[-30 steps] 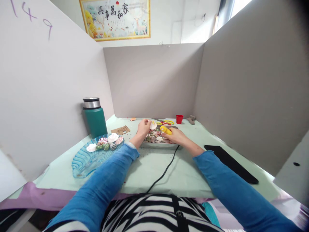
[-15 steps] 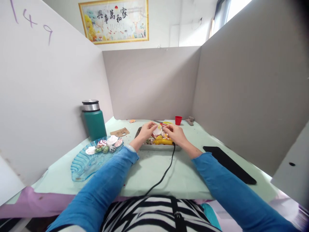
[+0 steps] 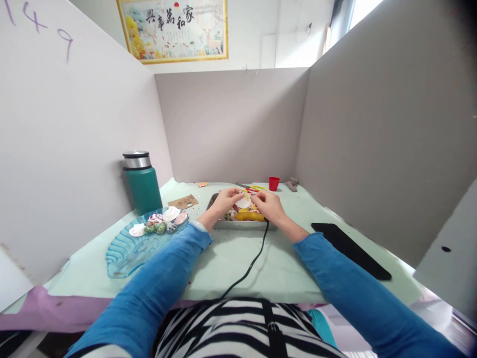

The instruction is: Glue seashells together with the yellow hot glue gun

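Above a shallow metal tray [image 3: 244,225], my left hand [image 3: 226,201] and my right hand [image 3: 271,206] face each other with fingertips pinched. Between them shows a white shell [image 3: 244,203] with small yellow bits near its top. Both sets of fingertips are close to its edges; whether they grip it or something tiny I cannot tell. Just below, a yellow tool [image 3: 249,216], which looks like a glue gun, lies across the tray's front. Its black cord [image 3: 257,259] leads from the right end toward my body. Mixed shells fill the tray, partly hidden by my hands.
At left are a blue glass dish [image 3: 124,254] with several shells [image 3: 160,227], a green bottle [image 3: 141,189] and a piece of cardboard [image 3: 183,201]. Farther back are red-handled pliers [image 3: 254,189], a red cup [image 3: 274,183] and driftwood [image 3: 292,184]. A black flat panel [image 3: 350,250] lies right.
The whole view has shifted slightly up and left. My hands stay pinched over the tray, with only small finger movement.
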`<state>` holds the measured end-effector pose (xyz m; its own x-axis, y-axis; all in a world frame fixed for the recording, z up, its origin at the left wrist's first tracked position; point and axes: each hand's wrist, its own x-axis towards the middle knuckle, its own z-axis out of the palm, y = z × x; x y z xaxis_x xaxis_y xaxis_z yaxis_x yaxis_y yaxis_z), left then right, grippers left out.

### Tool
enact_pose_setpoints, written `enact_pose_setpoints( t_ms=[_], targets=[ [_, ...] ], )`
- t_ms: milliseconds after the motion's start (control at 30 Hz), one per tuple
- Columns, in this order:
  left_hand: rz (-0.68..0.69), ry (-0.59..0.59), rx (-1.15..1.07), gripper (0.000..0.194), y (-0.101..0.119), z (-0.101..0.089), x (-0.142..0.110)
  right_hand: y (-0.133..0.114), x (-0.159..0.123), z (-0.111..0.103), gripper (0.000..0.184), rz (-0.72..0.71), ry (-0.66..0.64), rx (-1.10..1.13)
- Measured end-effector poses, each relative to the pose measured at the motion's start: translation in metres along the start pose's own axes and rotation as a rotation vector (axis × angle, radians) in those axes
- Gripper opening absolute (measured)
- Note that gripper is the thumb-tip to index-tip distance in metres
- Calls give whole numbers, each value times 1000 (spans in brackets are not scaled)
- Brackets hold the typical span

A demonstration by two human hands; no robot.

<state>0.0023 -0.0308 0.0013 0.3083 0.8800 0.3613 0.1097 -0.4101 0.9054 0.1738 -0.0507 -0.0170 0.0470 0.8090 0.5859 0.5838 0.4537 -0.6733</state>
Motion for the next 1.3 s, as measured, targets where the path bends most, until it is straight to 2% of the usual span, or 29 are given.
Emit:
enact_pose_setpoints(
  t_ms=[467, 933, 1300],
  targets=[
    [-7, -62, -84, 34, -8, -3, 3, 3, 0, 1, 24, 67, -37, 169],
    [-4, -96, -149, 43, -15, -5, 5, 7, 2, 2, 25, 48, -64, 140],
    [-10, -89, -180, 48, -14, -5, 5, 2, -1, 1, 23, 82, -90, 213]
  ],
)
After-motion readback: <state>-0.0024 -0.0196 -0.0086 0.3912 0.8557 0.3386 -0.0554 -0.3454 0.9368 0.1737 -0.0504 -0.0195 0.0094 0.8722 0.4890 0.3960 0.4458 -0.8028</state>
